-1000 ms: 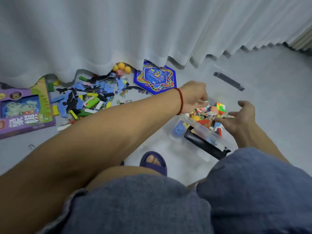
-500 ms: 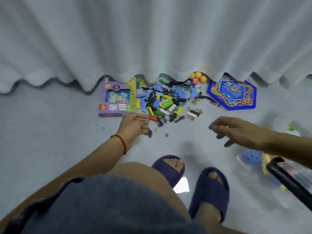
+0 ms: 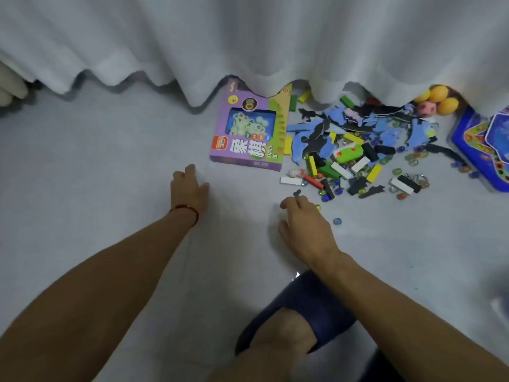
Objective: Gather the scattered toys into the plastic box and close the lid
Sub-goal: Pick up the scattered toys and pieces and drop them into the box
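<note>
Scattered toys lie in a pile [image 3: 355, 150] by the curtain hem: blue and black foam pieces, coloured blocks and glass marbles. My right hand [image 3: 303, 224] hovers low at the pile's near edge and pinches a small dark piece [image 3: 297, 193] between its fingertips. A loose blue marble [image 3: 337, 221] lies just right of that hand. My left hand [image 3: 188, 188] reaches down to the floor left of a purple game box [image 3: 248, 133]; its fingertips are hidden, so I cannot see whether it holds anything. The plastic box is out of view.
A blue hexagonal game board [image 3: 479, 144] lies at the far right, with yellow balls [image 3: 440, 97] and a pink ball [image 3: 427, 108] under the white curtain [image 3: 248, 37]. My foot in a dark blue slipper [image 3: 303, 312] stands on the grey floor below my right hand.
My view swung left, away from the plastic box. My left hand moved from the box to the floor left of the purple game box; my right hand came to the pile and picked up a dark piece.
</note>
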Action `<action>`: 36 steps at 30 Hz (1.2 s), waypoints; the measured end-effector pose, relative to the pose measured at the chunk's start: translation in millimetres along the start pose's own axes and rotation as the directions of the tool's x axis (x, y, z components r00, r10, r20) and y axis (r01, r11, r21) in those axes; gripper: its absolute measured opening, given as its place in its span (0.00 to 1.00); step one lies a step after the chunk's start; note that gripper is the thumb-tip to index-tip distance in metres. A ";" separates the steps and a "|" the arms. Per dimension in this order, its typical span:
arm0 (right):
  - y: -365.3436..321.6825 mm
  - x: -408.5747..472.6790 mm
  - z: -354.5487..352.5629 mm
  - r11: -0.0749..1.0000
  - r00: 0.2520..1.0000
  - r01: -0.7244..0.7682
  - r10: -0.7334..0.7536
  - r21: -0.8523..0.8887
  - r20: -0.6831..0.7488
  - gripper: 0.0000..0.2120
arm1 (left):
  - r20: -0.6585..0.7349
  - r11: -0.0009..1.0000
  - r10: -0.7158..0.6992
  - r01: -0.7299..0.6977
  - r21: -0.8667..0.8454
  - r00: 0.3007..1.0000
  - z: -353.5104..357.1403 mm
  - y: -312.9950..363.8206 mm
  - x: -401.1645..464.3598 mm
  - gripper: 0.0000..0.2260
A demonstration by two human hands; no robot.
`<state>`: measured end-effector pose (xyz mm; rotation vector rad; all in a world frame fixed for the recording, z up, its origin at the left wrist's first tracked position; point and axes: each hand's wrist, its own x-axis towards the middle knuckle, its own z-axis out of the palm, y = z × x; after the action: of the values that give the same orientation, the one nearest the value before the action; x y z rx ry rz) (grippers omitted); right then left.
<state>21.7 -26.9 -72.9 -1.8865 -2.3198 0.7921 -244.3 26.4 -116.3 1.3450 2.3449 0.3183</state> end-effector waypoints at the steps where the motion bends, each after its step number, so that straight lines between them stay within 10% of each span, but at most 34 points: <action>1: 7.8 -2.8 3.7 0.999 0.999 -0.038 0.038 -0.004 -0.030 0.16 | -0.010 1.000 -0.002 0.003 0.025 1.000 6.8 2.2 7.0 0.16; 7: 47.2 -8.9 5.4 0.964 0.945 -0.249 0.262 0.089 -0.195 0.16 | -0.074 0.957 0.273 -0.278 -0.083 0.959 39.4 45.0 -26.0 0.08; 17: 43.0 32.6 24.0 0.972 0.968 -0.097 0.042 -0.216 -0.247 0.16 | 0.140 0.735 0.670 -0.678 0.012 0.729 75.9 114.5 -39.8 0.16; 22: 31.7 24.8 16.7 0.982 0.985 -0.103 0.123 0.159 -0.122 0.07 | 0.224 0.727 0.661 -0.685 0.049 0.717 77.3 114.7 -31.2 0.12; 29: 69.6 -16.0 -20.6 0.344 0.911 -0.279 0.389 0.897 0.134 0.10 | 0.291 0.697 0.658 -0.708 0.112 0.694 77.5 107.3 -41.9 0.08; 33: 108.0 -32.5 -18.3 0.744 0.933 -0.213 0.348 0.634 -0.094 0.21 | 0.315 0.711 0.646 -0.698 0.083 0.696 71.8 106.8 -53.2 0.07; 36: 112.5 -25.8 -1.8 0.882 0.950 -0.205 0.284 0.424 -0.131 0.16 | 0.227 0.855 0.517 -0.510 -0.092 0.825 65.2 104.2 -67.0 0.07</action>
<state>130.4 -36.1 -110.8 -1.9769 -1.6631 0.9778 -104.4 20.8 -117.0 1.8771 1.7383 0.3156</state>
